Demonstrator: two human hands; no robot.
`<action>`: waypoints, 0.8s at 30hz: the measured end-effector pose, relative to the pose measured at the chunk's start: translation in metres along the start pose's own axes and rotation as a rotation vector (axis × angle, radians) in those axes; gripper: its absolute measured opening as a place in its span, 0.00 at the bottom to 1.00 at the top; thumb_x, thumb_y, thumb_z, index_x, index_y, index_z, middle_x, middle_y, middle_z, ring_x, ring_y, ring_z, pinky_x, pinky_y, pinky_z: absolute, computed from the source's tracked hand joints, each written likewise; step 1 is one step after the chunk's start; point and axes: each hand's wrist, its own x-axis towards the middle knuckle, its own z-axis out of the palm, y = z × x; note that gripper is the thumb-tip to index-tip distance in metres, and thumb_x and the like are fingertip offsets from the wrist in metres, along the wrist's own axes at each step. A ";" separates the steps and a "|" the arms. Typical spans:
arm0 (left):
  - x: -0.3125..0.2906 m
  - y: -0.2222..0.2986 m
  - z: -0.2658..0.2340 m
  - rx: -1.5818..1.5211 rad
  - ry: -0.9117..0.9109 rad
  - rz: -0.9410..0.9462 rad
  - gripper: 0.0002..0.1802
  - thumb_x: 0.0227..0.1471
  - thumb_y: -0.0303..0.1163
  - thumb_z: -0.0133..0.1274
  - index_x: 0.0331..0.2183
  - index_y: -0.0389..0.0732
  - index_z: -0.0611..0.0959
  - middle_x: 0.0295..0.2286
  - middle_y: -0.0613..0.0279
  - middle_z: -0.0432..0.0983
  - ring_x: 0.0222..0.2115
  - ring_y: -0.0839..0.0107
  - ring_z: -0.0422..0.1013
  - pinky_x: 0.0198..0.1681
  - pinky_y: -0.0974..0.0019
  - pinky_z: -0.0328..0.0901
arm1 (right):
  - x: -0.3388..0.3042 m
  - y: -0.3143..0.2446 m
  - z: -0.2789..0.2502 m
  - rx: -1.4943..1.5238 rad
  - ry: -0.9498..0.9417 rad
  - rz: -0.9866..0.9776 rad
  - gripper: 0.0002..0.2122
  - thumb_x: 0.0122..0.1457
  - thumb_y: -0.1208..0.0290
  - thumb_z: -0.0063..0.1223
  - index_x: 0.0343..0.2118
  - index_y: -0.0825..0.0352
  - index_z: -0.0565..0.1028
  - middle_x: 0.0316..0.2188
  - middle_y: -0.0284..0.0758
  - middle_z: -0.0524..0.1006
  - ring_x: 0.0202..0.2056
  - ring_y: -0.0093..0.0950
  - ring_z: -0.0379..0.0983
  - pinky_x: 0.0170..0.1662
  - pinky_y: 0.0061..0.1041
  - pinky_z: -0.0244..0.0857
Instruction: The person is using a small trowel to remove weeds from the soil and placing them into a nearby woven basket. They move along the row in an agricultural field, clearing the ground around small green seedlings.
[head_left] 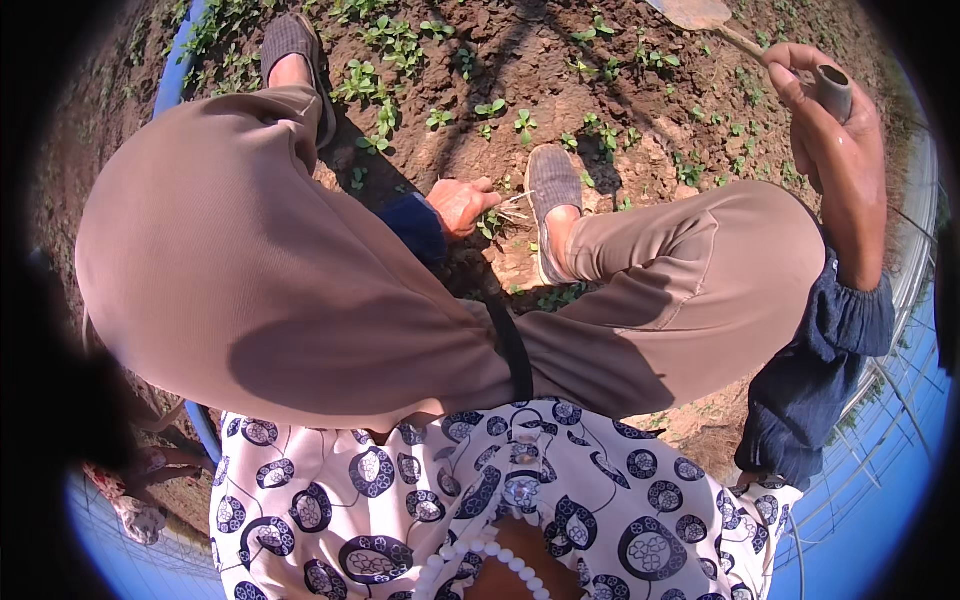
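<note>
Brown, crumbly soil (pixel 560 60) lay under strong sunlight, dotted with small green seedlings (pixel 390 45) and crossed by dark shadows. Along the left side ran a blue pipe (pixel 177 60), and toward the right rim a pale frame (pixel 912 290) curved against blue.

Knees bent and spread wide, the person sat low over the ground in brown trousers (pixel 230 230), with a dark strap (pixel 512 350) between the legs. Both feet wore grey shoes (pixel 555 180), set well apart on the soil. Below showed a white shirt (pixel 330 470) with dark round motifs, and a string of white beads (pixel 500 552).

Between the feet, the left hand (pixel 462 207) was down low, its dark blue sleeve (pixel 415 228) coming out from behind the left leg. Its fingers were curled beside a small plant (pixel 489 222) and some pale stalks (pixel 515 208), just left of the right shoe; whether they pinched any of it could not be told.

Raised beyond the right knee, the right hand (pixel 838 145) had its fingers wrapped around a hand tool (pixel 740 43). Its hollow grey end stuck up out of the grip, while its thin shaft led away to a flat blade, partly cut off at the upper edge.
</note>
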 end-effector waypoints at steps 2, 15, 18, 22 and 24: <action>-0.019 -0.006 0.004 -0.159 0.071 -0.032 0.26 0.35 0.22 0.50 0.44 0.40 0.78 0.36 0.49 0.73 0.36 0.45 0.72 0.34 0.49 0.67 | 0.004 -0.001 0.007 0.016 -0.005 -0.006 0.11 0.62 0.63 0.53 0.42 0.63 0.78 0.11 0.18 0.59 0.13 0.09 0.51 0.17 0.15 0.42; -0.101 -0.074 0.041 -0.750 0.276 -0.238 0.09 0.50 0.27 0.52 0.36 0.39 0.81 0.25 0.52 0.76 0.28 0.69 0.70 0.34 0.62 0.64 | 0.074 0.023 0.047 -0.050 -0.124 -0.422 0.05 0.58 0.69 0.52 0.34 0.64 0.75 0.20 0.22 0.68 0.16 0.11 0.57 0.18 0.15 0.50; -0.118 -0.060 0.044 -0.746 0.466 -0.447 0.11 0.48 0.25 0.52 0.36 0.40 0.81 0.27 0.51 0.77 0.29 0.63 0.72 0.36 0.60 0.65 | 0.085 0.014 0.059 -0.040 -0.212 -0.432 0.05 0.58 0.70 0.52 0.33 0.64 0.74 0.21 0.22 0.68 0.17 0.12 0.58 0.20 0.16 0.52; -0.111 -0.059 0.065 -0.562 0.691 -0.542 0.11 0.47 0.28 0.51 0.36 0.41 0.81 0.28 0.48 0.77 0.32 0.58 0.74 0.37 0.57 0.65 | 0.080 -0.003 0.057 -0.094 -0.248 -0.257 0.04 0.57 0.71 0.52 0.32 0.65 0.74 0.22 0.23 0.69 0.20 0.13 0.59 0.24 0.19 0.56; -0.103 -0.060 0.067 -0.439 0.768 -0.560 0.11 0.48 0.30 0.50 0.36 0.41 0.80 0.28 0.48 0.76 0.33 0.58 0.74 0.38 0.56 0.65 | 0.087 0.000 0.061 -0.127 -0.187 -0.418 0.04 0.57 0.71 0.52 0.31 0.66 0.74 0.22 0.25 0.70 0.25 0.16 0.64 0.30 0.20 0.60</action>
